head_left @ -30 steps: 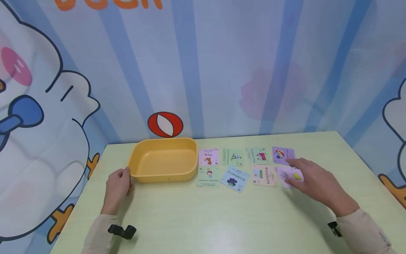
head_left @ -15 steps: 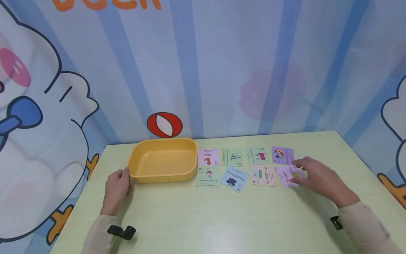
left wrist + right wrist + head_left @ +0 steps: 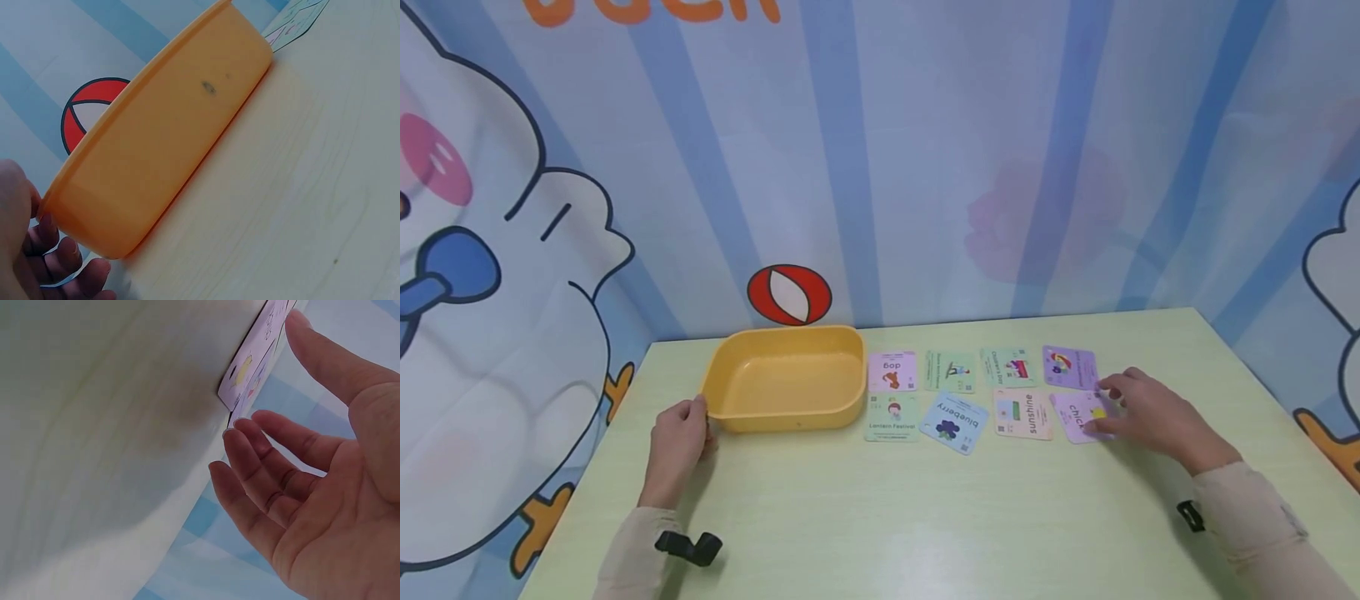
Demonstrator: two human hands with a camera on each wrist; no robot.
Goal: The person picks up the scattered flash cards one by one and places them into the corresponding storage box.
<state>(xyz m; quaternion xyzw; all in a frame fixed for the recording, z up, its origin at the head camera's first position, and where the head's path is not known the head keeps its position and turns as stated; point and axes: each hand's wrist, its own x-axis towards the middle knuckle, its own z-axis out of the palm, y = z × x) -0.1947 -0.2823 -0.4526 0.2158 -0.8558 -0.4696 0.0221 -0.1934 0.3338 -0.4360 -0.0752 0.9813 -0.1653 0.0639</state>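
Note:
My left hand [image 3: 676, 446] grips the near left corner of a yellow plastic basin [image 3: 786, 419]. In the left wrist view curled fingers [image 3: 59, 256] lie under the basin's rim [image 3: 134, 90]. My right hand [image 3: 1161, 417] hovers at the right side of the purple "chick" card [image 3: 1071, 414], partly covering it. Thumb and fingers are spread apart with nothing between them in the right wrist view, where the chick card [image 3: 247, 359] lies flat on the table beyond. Just behind it lies a darker purple card [image 3: 1070, 367] with a rainbow-like picture.
Right of the basin, two rows of cards include a dog card [image 3: 892, 372], a Lantern Festival card [image 3: 892, 417], a blueberry card [image 3: 954, 422], a sunshine card [image 3: 1023, 414] and a Children's Day card [image 3: 1009, 368]. A printed blue cloth [image 3: 925, 167] stands behind the table [image 3: 880, 517].
My right hand has shifted slightly right, uncovering more of the chick card. The left hand, basin and cards have stayed in place.

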